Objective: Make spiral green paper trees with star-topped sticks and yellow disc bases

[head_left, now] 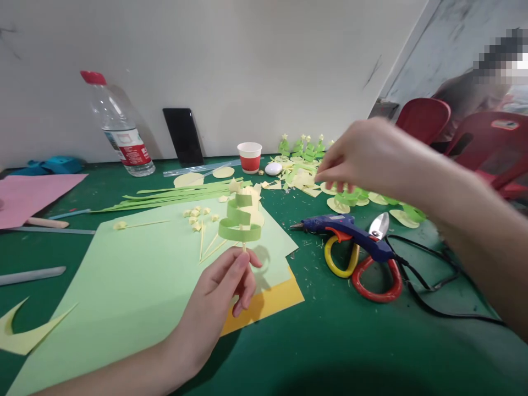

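Observation:
My left hand (225, 286) pinches the thin stick of a small paper tree (240, 217), a green spiral strip with a pale yellow star on top, held upright over a light green sheet (136, 275). My right hand (363, 157) reaches out over a pile of yellow paper circles and green scraps (303, 179), fingers curled downward and close together; whether they hold anything is hidden. A blue glue gun (350, 231) lies on scissors with yellow and red handles (371, 264) just below my right forearm.
A green mat (330, 341) covers the table. Several finished paper trees (303, 146) stand at the back beside a red-and-white paper cup (249, 157). A water bottle (119, 129), a black phone (183, 136), pink paper (28, 195) and green strips (173, 195) lie left. Red chairs (490, 143) stand right.

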A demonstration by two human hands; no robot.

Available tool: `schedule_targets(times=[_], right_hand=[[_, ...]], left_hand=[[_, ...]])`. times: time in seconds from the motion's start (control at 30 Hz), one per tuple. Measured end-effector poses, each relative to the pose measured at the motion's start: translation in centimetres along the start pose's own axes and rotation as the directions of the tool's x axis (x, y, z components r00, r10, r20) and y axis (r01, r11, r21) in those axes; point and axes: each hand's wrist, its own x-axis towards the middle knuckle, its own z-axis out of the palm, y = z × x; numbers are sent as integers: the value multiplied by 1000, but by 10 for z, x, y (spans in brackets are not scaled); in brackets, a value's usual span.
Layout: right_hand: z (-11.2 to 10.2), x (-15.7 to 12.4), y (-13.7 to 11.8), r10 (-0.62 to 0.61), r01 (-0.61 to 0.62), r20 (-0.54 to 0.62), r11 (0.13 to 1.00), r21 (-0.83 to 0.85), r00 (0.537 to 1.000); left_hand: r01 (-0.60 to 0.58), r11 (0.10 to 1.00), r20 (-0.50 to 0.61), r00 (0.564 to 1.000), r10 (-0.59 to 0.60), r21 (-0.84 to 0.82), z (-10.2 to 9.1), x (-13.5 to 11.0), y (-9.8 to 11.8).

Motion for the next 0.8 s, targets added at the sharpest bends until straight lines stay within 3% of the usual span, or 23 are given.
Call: schedule_targets(times=[0.03,0.07,0.2,0.37,0.47,0.63,0.8], right_hand=[[12,6,-5,71,-51,167,991,-120,983],[23,11,-9,101,-67,227,986,-150,969],[53,28,-12,137,-78,366,982,-171,920],[59,32,-5,181,-74,542,974,-213,821],[59,34,-4,200,-39,543,955,-294,815],[61,36,-7,157,38,434,912,-408,887],[65,36,-6,196,4,342,862,-506,919]], left_hand=[[3,1000,6,1000,-3,7,0,0,1],[8,1000,8,1000,-8,15,0,-1,1],[22,999,3,1000,-22,28,1,-2,3],[17,1000,27,999,-18,20,2,-1,3],[17,1000,38,999,-18,13,2,-1,1],[25,1000,56,998,-26,9,0,-2,1],[21,1000,67,998,-21,4,0,-3,2]])
